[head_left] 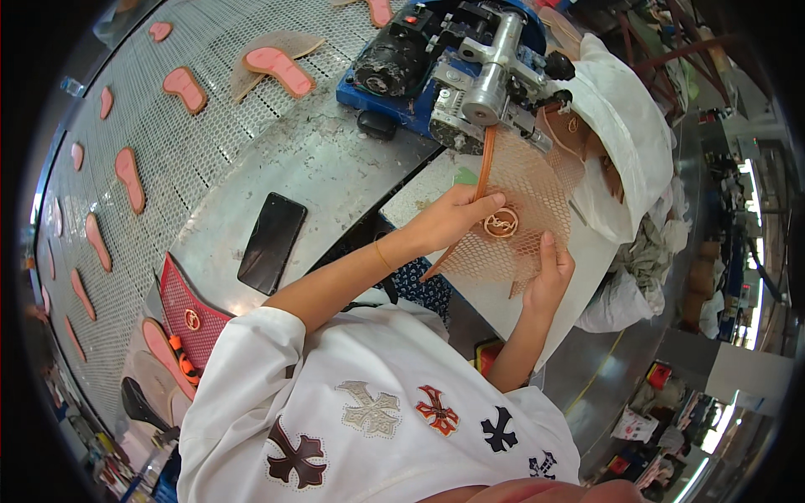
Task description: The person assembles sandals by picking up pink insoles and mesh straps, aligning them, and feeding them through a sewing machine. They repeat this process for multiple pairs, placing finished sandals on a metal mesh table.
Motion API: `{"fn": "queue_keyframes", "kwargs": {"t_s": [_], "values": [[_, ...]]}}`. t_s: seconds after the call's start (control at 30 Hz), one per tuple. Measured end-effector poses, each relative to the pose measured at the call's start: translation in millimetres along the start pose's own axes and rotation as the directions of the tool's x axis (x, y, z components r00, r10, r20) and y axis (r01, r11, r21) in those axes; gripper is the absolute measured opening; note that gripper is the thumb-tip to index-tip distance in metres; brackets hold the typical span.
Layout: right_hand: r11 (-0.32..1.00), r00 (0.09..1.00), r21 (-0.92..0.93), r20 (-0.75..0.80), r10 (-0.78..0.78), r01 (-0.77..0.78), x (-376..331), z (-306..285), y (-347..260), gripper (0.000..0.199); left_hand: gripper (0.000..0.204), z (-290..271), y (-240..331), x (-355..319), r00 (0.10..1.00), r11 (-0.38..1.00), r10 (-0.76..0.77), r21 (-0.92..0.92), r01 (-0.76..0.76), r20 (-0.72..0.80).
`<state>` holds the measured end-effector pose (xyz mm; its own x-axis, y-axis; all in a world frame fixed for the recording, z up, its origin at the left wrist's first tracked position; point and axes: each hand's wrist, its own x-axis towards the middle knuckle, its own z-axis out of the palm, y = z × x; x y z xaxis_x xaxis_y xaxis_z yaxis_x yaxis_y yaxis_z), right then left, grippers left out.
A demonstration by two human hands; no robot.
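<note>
A tan mesh shoe upper [528,189] with a round gold emblem [501,223] hangs between my hands. Its orange-brown bound edge reaches up to the metal roller head of a blue machine [495,92]. My left hand [457,218] pinches the upper along that edge, thumb on top and pointing at the emblem. At the upper's lower right side, my right hand [549,268] grips the mesh with the thumb upright; the fingers behind are partly hidden. Whether the edge is inside the roller or only touching it, I cannot tell.
Left of my arm a black phone [272,243] lies on the metal table [323,168]. Pink insoles [129,180] are spread over a mesh conveyor [151,101]. A red mesh upper [189,306] lies at the lower left. A white sack [620,126] holding more uppers stands right of the machine.
</note>
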<state>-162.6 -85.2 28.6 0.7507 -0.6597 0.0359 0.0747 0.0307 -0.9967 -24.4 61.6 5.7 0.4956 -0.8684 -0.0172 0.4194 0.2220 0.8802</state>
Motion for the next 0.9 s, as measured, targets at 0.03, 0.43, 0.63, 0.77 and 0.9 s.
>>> {"fn": "queue_keyframes", "kwargs": {"t_s": [0.03, 0.43, 0.63, 0.77, 0.9], "values": [[1.000, 1.000, 0.007, 0.006, -0.006, 0.006, 3.1, 2.2, -1.1, 0.026, 0.044, -0.4, -0.9, -1.6, 1.000, 1.000, 0.003, -0.014, -0.003, -0.012], [0.993, 0.953, -0.107, 0.293, 0.075, -0.045, 48.4, 54.4, -5.0, 0.024, 0.048, -18.5, 17.4, -49.6, 0.907, 0.980, 0.169, -0.033, -0.197, -0.385], [0.969, 0.878, -0.220, 0.433, 0.203, -0.115, 61.3, 56.5, -15.6, 0.023, 0.041, 6.7, -10.6, -71.8, 0.863, 0.952, 0.174, -0.145, -0.271, -0.474], [0.933, 0.869, -0.358, 0.453, 0.201, -0.030, 70.4, 35.8, -28.5, 0.023, 0.028, 35.5, -47.7, -77.7, 0.865, 0.980, 0.187, 0.152, -0.130, -0.465], [0.942, 0.946, -0.334, 0.314, 0.080, 0.031, 60.5, 16.9, -39.9, 0.023, 0.028, 59.5, -39.3, -70.1, 0.923, 0.988, 0.147, 0.088, -0.123, -0.355]]}}
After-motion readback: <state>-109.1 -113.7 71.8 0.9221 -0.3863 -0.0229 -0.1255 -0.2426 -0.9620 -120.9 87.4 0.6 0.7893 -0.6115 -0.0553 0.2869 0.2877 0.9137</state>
